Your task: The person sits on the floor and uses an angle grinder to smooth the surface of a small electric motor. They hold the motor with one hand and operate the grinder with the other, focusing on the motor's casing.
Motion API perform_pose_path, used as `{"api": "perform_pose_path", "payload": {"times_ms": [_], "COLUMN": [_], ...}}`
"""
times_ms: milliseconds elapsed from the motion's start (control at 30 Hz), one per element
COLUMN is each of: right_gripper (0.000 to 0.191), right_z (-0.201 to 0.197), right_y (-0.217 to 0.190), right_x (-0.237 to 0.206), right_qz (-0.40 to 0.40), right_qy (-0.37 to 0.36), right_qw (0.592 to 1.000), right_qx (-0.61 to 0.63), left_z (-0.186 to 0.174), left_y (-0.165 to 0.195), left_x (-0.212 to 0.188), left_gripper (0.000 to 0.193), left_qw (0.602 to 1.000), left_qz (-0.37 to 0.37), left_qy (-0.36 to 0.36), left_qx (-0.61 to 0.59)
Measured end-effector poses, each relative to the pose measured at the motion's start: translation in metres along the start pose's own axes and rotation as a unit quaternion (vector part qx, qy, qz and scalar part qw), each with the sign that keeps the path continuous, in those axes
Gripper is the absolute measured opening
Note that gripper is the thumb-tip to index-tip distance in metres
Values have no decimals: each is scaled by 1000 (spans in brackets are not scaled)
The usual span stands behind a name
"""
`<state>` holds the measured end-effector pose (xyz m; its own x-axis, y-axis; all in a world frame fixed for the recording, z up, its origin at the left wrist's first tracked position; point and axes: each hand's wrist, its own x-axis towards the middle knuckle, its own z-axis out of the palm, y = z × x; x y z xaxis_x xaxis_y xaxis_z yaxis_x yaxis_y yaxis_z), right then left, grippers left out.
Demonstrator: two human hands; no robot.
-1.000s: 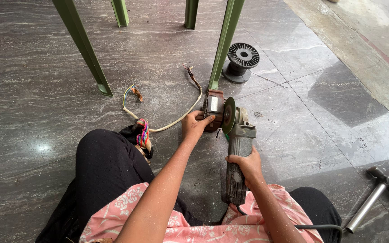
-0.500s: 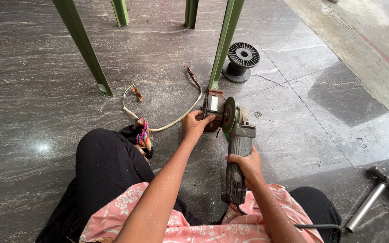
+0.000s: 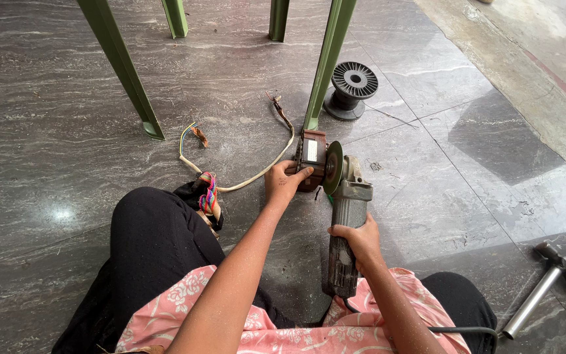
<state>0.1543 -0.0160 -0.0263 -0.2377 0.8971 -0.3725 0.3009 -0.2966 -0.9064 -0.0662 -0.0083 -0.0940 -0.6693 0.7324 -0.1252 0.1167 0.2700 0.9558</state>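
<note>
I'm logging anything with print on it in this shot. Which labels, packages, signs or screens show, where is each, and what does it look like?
Label: one small pale upright rectangle on the brown motor part on the floor, beside the left hand and just left of the angle grinder disc; its print is too small to tell.
Packages, signs, screens: none in view.

Grey stone floor (image 3: pixel 67 98), spool (image 3: pixel 354 84), hammer (image 3: pixel 545 288), cable (image 3: pixel 244 180)

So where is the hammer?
The hammer lies on the stone floor at the lower right of the head view, well right of the right hand gripping the grinder.
</note>
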Motion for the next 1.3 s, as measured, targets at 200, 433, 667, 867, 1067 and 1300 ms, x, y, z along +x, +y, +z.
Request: {"api": "perform_pose_path", "payload": {"times_ms": [200,433,667,867,1067,1300], "right_gripper": [63,62,62,62,62,61], "right_z": [0,0,0,0,1,1], "right_y": [0,2,2,0,-1,-1], "right_x": [1,1,1,-1,-2,-2], "right_qz": [-2,-10,-6,-4,-2,2], "right_qy": [1,0,0,0,5,4], "right_qw": [1000,1000,1000,1000,1000,1000], "right_qx": [1,13,8,13,8,7], "left_z": [-1,0,1,2,0,0], "left_y": [4,3,0,1,1,4], "left_x": [-1,-1,1,1,0,-2], "left_gripper": [50,52,50,49,48,48], "left_qw": [1000,1000,1000,1000,1000,1000], "left_qz": [-7,-4,-6,1,0,-7], "left_qy": [1,6,-3,8,3,8], "left_qx": [11,4,-7,-2,-4,6]}}
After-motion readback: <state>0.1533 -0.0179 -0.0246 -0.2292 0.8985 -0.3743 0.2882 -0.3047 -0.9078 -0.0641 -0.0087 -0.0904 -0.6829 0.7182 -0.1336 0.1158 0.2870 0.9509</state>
